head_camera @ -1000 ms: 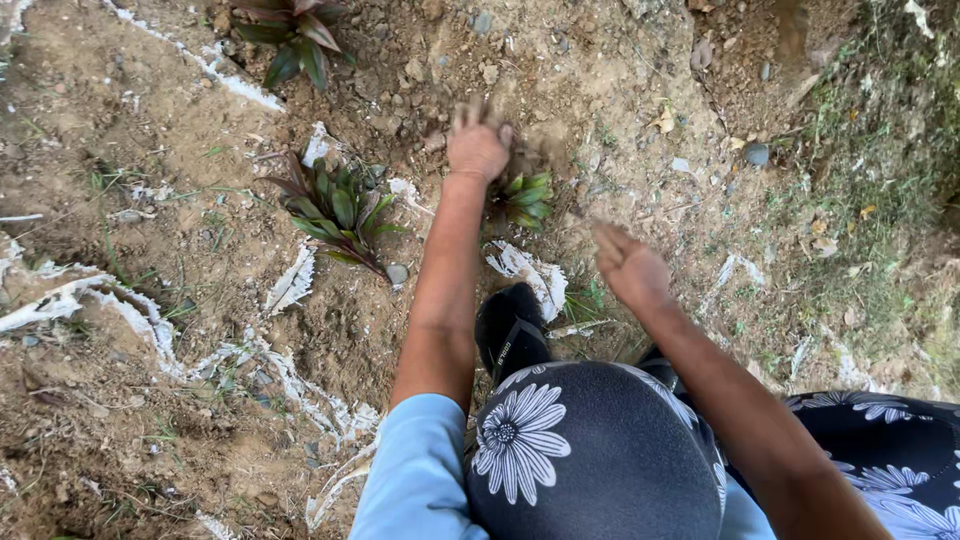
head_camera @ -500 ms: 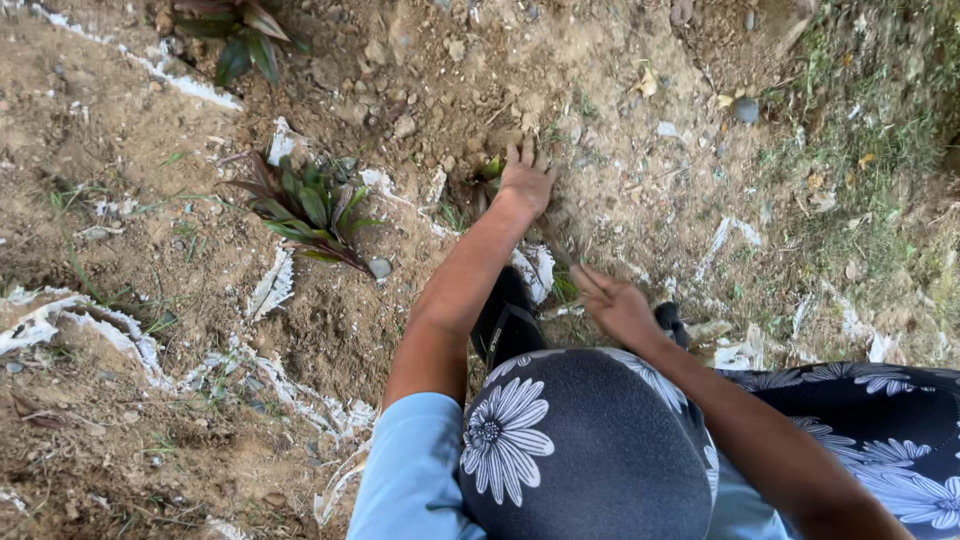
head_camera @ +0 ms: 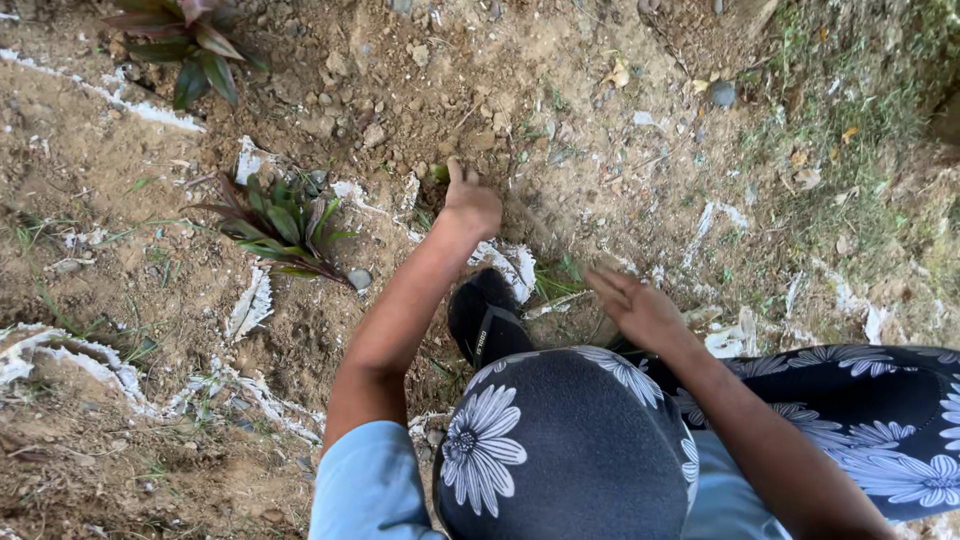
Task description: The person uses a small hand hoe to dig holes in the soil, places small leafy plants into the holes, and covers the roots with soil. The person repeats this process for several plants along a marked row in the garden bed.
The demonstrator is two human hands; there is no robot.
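Note:
My left hand (head_camera: 470,205) reaches forward onto loose brown soil, fingers curled down. A small green plant (head_camera: 440,172) peeks out beside its thumb, mostly hidden under the hand. My right hand (head_camera: 635,305) hovers lower right above the ground with fingers apart, holding nothing. A tuft of thin green blades (head_camera: 560,280) lies between the two hands.
A red-and-green leafy plant (head_camera: 285,225) grows left of my left arm, another (head_camera: 190,40) at top left. My black sandal (head_camera: 485,315) and my knee in dark flowered cloth (head_camera: 560,450) are below. White torn strips (head_camera: 250,300) cross the soil. Grass (head_camera: 860,120) covers the right side.
My left hand drew back onto the small green plant and its fingers curled from spread to closed. My right hand shifted slightly and stays open.

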